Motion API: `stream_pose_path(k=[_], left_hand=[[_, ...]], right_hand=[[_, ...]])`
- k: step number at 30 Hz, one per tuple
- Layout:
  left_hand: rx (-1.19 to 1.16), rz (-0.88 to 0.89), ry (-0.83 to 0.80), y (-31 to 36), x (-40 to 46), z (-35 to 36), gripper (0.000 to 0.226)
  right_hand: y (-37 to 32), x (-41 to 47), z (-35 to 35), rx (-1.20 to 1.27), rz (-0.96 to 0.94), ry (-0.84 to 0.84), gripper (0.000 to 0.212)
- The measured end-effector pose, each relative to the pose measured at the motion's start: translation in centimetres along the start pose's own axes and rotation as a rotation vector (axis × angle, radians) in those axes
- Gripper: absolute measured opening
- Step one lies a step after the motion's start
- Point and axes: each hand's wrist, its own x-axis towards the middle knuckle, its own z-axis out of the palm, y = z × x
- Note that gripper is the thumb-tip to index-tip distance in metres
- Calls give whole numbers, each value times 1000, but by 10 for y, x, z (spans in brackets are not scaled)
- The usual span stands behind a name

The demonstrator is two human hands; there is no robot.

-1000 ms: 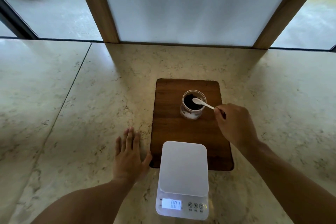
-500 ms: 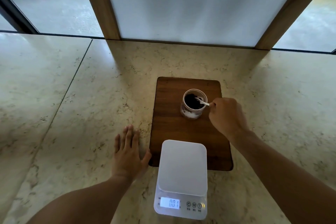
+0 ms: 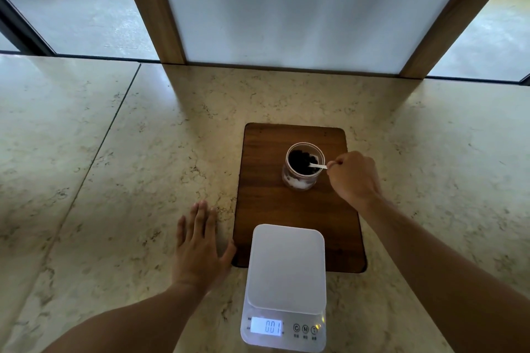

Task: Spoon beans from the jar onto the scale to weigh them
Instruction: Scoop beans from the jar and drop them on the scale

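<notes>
**Spoon down in the beans**

The right hand (image 3: 354, 178) pinches a thin white plastic spoon (image 3: 317, 165), its bowl buried in dark beans (image 3: 301, 162) inside the clear round jar (image 3: 304, 166) on the brown wooden board (image 3: 266, 209). An overfull scoop could scatter beans before reaching the bare white scale (image 3: 285, 269). The left hand (image 3: 198, 249) lies flat, fingers spread, holding nothing.

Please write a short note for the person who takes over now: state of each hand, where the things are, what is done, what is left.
Left hand: flat and open on the counter, thumb by the wooden board.
Right hand: pinching the white spoon, its bowl down in the beans.
Jar: upright, open, on the board.
Scale: in front, on, platform bare, display seems to read 001.
Done: spoon is in the jar.
Left: lift a scoop, tip it onto the platform, repeat, read the weight.
</notes>
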Motion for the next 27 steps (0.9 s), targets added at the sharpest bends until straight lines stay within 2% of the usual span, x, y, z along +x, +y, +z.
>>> stream_pose_path(k=[13, 16, 21, 27], left_hand=[[-8, 6, -1, -2, 1, 3, 86], [-7, 11, 2, -2, 1, 4, 86], [-21, 8, 7, -3, 0, 5, 86], [-19, 2, 8, -2, 0, 4, 86]], right_hand=[[4, 1, 5, 116, 95, -47, 27], [5, 1, 6, 74, 76, -88, 29], [5, 4, 2, 145, 176, -163, 28], [6, 3, 1, 43, 125, -169, 24]])
